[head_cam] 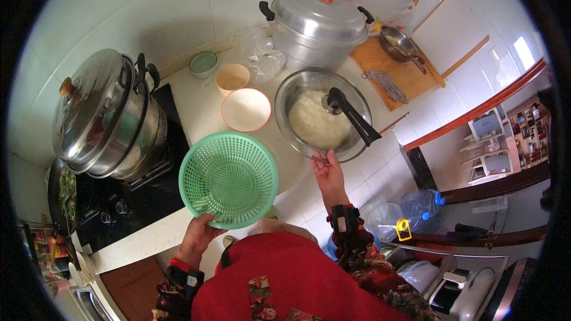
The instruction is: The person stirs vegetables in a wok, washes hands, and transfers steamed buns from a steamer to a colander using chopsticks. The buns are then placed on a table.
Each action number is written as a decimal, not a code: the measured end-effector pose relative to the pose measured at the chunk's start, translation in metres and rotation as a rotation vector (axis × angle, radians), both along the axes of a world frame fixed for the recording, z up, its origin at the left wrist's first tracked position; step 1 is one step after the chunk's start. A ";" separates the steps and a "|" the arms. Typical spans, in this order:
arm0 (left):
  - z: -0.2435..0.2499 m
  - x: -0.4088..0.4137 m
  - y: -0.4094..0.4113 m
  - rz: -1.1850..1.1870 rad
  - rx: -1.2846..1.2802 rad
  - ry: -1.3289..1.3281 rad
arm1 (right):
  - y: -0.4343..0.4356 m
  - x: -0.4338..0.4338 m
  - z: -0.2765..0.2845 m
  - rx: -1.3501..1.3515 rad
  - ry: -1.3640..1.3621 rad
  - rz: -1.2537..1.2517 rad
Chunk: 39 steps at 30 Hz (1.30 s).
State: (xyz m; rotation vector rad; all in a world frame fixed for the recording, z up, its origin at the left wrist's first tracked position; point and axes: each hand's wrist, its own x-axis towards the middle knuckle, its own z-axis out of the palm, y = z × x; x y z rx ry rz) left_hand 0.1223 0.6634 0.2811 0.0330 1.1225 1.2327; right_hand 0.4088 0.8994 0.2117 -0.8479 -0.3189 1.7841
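My left hand [199,236] grips the near rim of a green plastic colander [228,180], which looks empty and is tilted towards the camera. My right hand [328,176] has its fingers at the near rim of a metal bowl covered by a glass lid [294,136]; whether they hold the lid, the bowl or both, I cannot tell. Pale dough or batter [312,120] shows through the glass. The lid has a black handle [354,118]. Beyond the colander stand a white bowl with a red rim [246,110], a beige bowl [232,79] and a small green bowl [203,63].
A stacked steamer pot [107,120] stands on the black stove [120,205] at left, near a wok of greens [64,196]. A large aluminium pot [316,31] is against the wall. A wooden board [401,80] bears a metal bowl and cloth. Plastic water bottles [401,214] stand at lower right.
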 end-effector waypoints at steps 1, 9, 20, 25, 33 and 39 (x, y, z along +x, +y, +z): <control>-0.006 -0.001 -0.003 0.001 -0.007 -0.043 | 0.001 0.000 0.001 -0.008 -0.001 -0.005; -0.007 -0.004 -0.001 -0.026 0.051 -0.058 | 0.026 0.038 -0.004 -0.023 -0.065 0.004; -0.018 -0.002 0.024 0.000 0.057 -0.059 | 0.047 0.089 -0.004 0.077 -0.070 0.136; -0.025 -0.006 0.024 -0.025 0.082 -0.059 | 0.031 0.077 0.010 0.045 -0.178 0.240; -0.033 -0.018 -0.008 -0.028 0.113 -0.089 | -0.010 0.053 0.044 0.018 -0.377 0.737; -0.032 -0.046 -0.067 0.068 0.158 -0.055 | -0.008 -0.056 0.118 0.296 -0.441 0.940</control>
